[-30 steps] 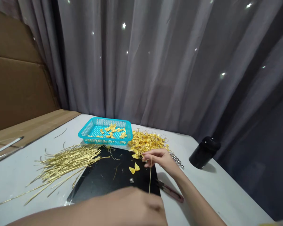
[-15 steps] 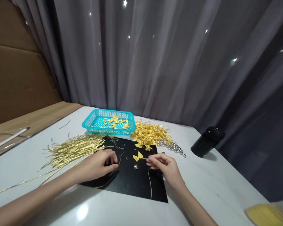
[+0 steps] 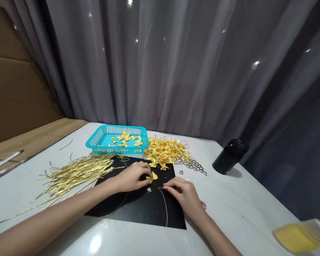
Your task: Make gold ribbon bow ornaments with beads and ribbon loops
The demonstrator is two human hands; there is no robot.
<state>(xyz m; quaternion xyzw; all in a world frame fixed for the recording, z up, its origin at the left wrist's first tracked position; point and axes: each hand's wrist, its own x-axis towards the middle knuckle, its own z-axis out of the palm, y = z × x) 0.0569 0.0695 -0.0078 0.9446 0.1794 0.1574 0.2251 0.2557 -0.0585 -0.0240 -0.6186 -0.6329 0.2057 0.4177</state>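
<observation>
My left hand [image 3: 135, 176] pinches one wing of a yellow bow [image 3: 154, 176] over the black mat [image 3: 138, 209]. My right hand [image 3: 183, 193], to the right of the bow, has thumb and forefinger closed on a thin gold cord [image 3: 165, 204], which hangs in a curve over the mat. Just below the bow lies a silver bead [image 3: 149, 190]. Another gold cord curves over the mat below my left hand. A heap of yellow bows with cord loops [image 3: 165, 149] lies behind the mat.
A blue basket [image 3: 117, 150] holding yellow bows stands at the back. Gold cords [image 3: 77, 174] are bundled at the left, silver beads [image 3: 192, 164] lie right of the heap. A black bottle [image 3: 229, 156] and a yellow-filled container [image 3: 296, 237] are at the right.
My left hand has moved right and taken hold of the bow. My right hand has drawn slightly down from the bow; the white-tipped thing at its fingertips no longer shows. The view has shifted slightly.
</observation>
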